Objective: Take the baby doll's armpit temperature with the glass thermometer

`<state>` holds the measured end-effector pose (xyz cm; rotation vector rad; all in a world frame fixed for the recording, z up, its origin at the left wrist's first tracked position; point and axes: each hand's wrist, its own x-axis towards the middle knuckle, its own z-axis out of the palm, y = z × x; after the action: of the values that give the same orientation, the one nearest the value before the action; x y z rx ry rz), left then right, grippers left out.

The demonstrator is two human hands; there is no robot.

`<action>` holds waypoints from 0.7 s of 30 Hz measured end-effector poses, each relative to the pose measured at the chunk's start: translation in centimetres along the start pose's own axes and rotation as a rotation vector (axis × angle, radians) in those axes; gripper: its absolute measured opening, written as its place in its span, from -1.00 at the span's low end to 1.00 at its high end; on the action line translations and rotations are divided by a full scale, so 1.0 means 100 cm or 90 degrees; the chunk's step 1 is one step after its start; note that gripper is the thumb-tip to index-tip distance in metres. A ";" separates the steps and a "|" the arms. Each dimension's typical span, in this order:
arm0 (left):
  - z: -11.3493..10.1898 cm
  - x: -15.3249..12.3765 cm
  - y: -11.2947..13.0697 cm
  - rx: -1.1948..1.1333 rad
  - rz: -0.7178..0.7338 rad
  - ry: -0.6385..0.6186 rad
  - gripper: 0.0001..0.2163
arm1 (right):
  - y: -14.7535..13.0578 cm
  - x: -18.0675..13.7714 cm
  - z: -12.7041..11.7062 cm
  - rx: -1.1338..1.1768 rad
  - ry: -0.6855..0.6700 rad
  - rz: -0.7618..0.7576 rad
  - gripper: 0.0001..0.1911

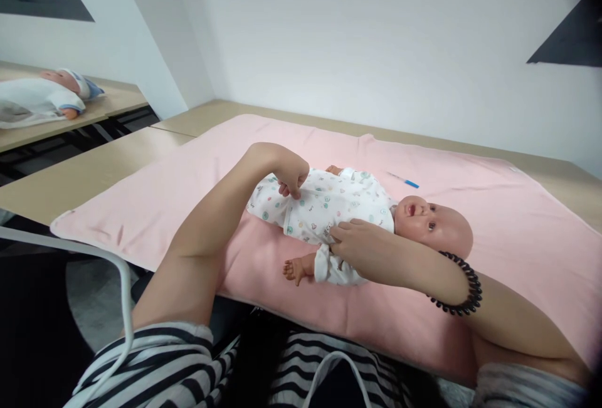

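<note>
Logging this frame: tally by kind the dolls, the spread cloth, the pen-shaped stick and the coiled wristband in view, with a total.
Dolls: 2 (bald doll in white printed clothing; white-clad doll in blue-and-white cap)
Cloth: 1 (pink fabric cloth)
Stick: 1 (slim blue-and-white stick)
Wristband: 1 (black coiled wristband)
Total: 5

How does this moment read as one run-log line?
Left hand: touching printed garment | Right hand: on garment front | Doll: on its back, on pink cloth | Blue-ended stick: on cloth
</note>
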<state>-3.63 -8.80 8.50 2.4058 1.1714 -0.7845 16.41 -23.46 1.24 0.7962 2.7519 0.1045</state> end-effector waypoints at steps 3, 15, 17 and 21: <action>0.001 -0.001 0.002 0.006 -0.012 0.018 -0.78 | -0.001 -0.001 -0.001 0.009 0.004 0.000 -0.78; 0.001 -0.004 -0.002 0.006 -0.010 0.038 -0.80 | -0.003 -0.024 -0.031 0.080 0.028 -0.012 -0.82; 0.001 -0.006 -0.003 0.002 -0.016 0.048 -0.80 | -0.006 -0.025 -0.031 0.128 0.049 -0.015 -0.93; 0.000 -0.010 -0.008 0.001 -0.024 0.065 -0.80 | -0.019 -0.009 -0.013 0.112 0.077 0.020 -0.51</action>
<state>-4.75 -8.91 9.07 2.4571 1.2594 -0.6815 15.81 -25.53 2.43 0.9051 2.8932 -0.0884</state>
